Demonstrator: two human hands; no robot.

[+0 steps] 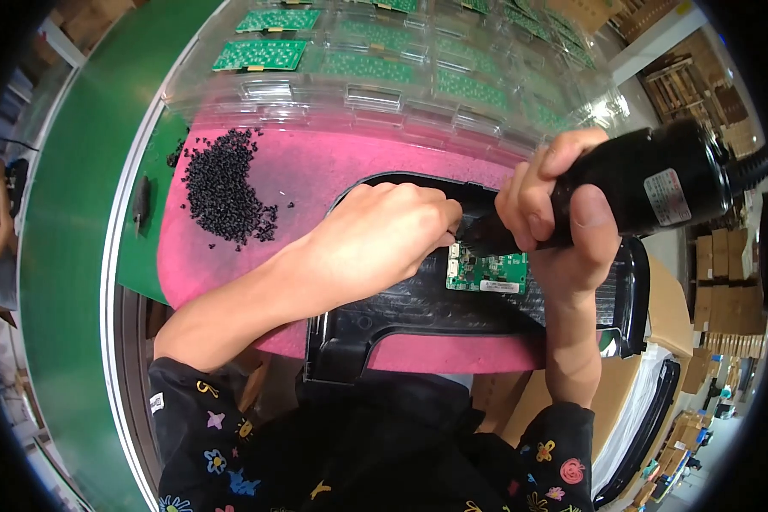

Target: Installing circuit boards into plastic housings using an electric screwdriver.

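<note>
My right hand [563,196] is wrapped round a black electric screwdriver [636,183], its cord running off to the right and its front end pointing left, down at a green circuit board [499,271]. That board lies in a black plastic housing [401,299]. Beside the screwdriver's front end, my left hand [384,235] is closed, thumb and fingertips pressed together over the board's upper left edge. What those fingertips hold, if anything, is too small and hidden to make out. The screwdriver's tip is also hidden in the dark between both hands.
A pile of small black screws [226,188] lies on the pink mat [294,158]. Behind it, clear plastic trays [316,90] hold several green boards. A dark slim tool [141,203] rests on the green surface at left. A cardboard box [563,401] stands at lower right. Another person's arm [0,213] shows far left.
</note>
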